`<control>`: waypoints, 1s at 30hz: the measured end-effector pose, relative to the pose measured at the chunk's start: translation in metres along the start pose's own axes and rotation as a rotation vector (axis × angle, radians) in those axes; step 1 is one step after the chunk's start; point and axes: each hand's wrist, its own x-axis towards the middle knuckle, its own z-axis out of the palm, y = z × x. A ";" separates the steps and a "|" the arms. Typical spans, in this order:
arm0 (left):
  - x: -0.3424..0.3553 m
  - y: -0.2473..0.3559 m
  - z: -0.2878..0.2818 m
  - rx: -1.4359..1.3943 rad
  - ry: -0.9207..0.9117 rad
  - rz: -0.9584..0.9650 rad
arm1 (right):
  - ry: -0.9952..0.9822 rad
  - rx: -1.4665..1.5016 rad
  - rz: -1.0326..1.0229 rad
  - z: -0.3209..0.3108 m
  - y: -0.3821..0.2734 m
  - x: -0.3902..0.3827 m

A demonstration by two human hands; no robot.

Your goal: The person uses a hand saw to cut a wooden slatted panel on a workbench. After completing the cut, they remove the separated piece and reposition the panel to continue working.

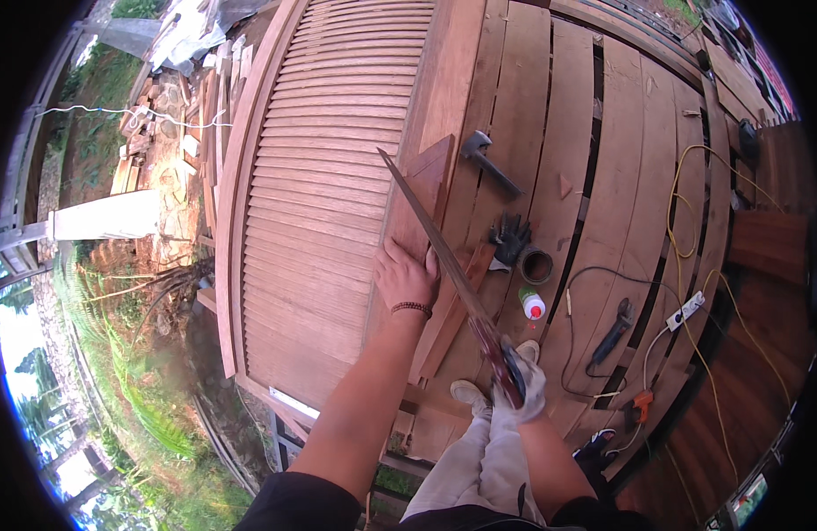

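My bare left hand (pixel 407 276), with a beaded bracelet at the wrist, grips a reddish wooden board (pixel 422 181) lying along the right side of a large louvered wooden panel (pixel 324 150). My right hand (pixel 521 389), in a pale glove, is closed on the handle of a long saw (pixel 453 270). The saw slants up and leftward across the board, its narrow tip over the panel's slatted area. The glove partly hides the handle, and whether the teeth touch the wood I cannot tell.
On the plank deck (pixel 634 168) are a dark metal tool (pixel 493 168), black gloves (pixel 510 239), a round container (pixel 535 265), a white-red bottle (pixel 532 305), a power tool (pixel 616 332), an orange tool (pixel 641 405), cords and a power strip (pixel 685 311). Scrap timber (pixel 138 142) lies beyond the panel.
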 end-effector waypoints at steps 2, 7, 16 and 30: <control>0.004 0.001 -0.001 -0.007 0.006 0.003 | -0.092 0.009 0.063 -0.007 0.005 -0.009; -0.002 0.006 0.009 -0.005 -0.003 0.061 | 0.240 0.213 -0.233 0.035 0.025 0.108; -0.004 -0.009 0.014 0.088 0.161 0.127 | -0.122 -0.120 -0.122 0.011 0.030 -0.004; 0.001 0.002 0.006 -0.008 0.025 0.084 | 0.231 0.105 -0.292 0.023 0.021 0.070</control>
